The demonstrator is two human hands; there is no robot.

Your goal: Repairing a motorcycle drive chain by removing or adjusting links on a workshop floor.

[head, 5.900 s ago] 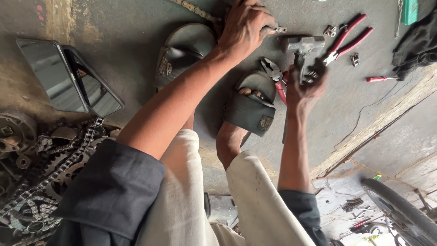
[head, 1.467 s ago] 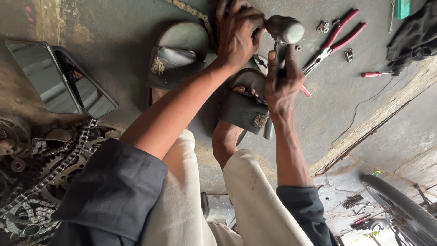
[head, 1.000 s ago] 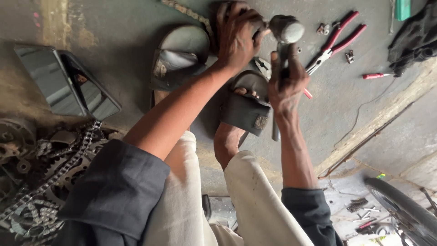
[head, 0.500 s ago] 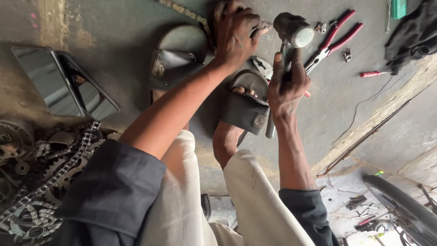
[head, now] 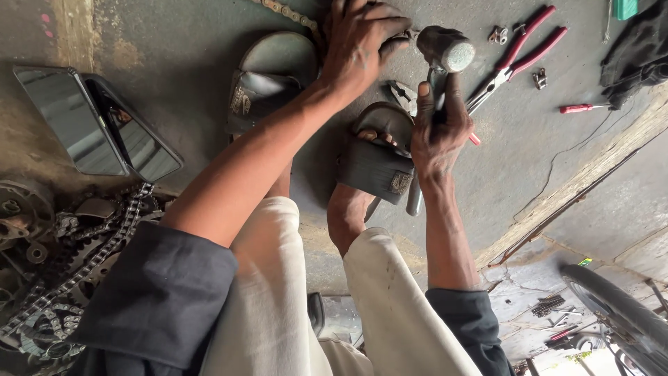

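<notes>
R hand point(head: 437, 132) clenched round the handle of a steel-headed hammer point(head: 445, 50); head up at far side of frame, above the grey concrete floor point(head: 174, 42), shaft running down thru the fist and poking out below by the near foot.

L hand point(head: 358, 38) pressed palm-down on the floor at far centre, fingers curled over sth small – can't tell what's under them, or whether the grip is actually on anything. A length of metal chain point(head: 289, 12) runs just left of that hand, touching or nearly so.

Hammer head sits just right of L hand's fingertips, close but apart.

Feet: two dark rubber slide sandals – one point(head: 268, 76) left of L forearm, the other point(head: 379, 157) on the foot just beside R hand.

Around:
- red-handled long pliers point(head: 518, 52) on floor, right of hammer, well clear
- small red-handled screwdriver point(head: 583, 108) further right
- small metal bits point(head: 499, 33) near plier handles
- second pliers w/ jaws showing point(head: 403, 94) between the hands, partly hidden
- two dark glossy mirror-like panels point(head: 97, 122) far left on floor
- pile of greasy chains & sprockets point(head: 62, 257) near left
- bicycle tyre point(head: 619, 313) near right corner
- black cloth point(head: 637, 49) far right
</notes>
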